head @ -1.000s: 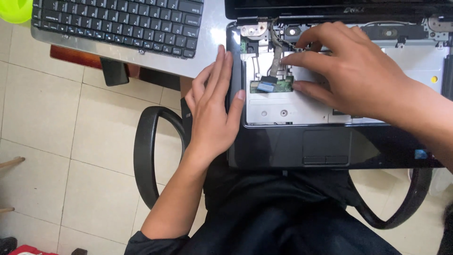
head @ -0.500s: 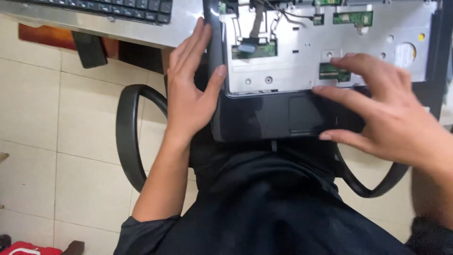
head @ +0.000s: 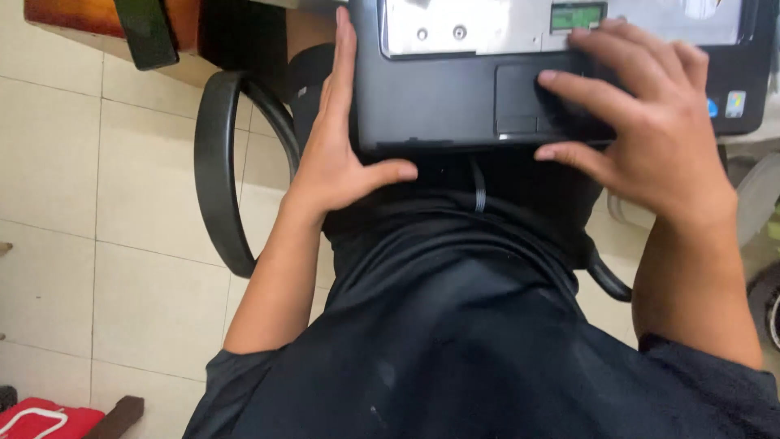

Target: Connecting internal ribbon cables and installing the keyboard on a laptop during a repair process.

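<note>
Grip: left hand (head: pixel 337 150) flat and spread against the laptop's (head: pixel 439 106) left edge, thumb under its front edge; right hand (head: pixel 650 130) spread, fingers pressing on the touchpad (head: pixel 516 97).
Laptop: on the person's lap, keyboard removed.
Inside laptop: bare metal plate (head: pixel 487 24), small green board (head: pixel 577 15).
Left of laptop: chair armrest (head: pixel 213 171).
</note>
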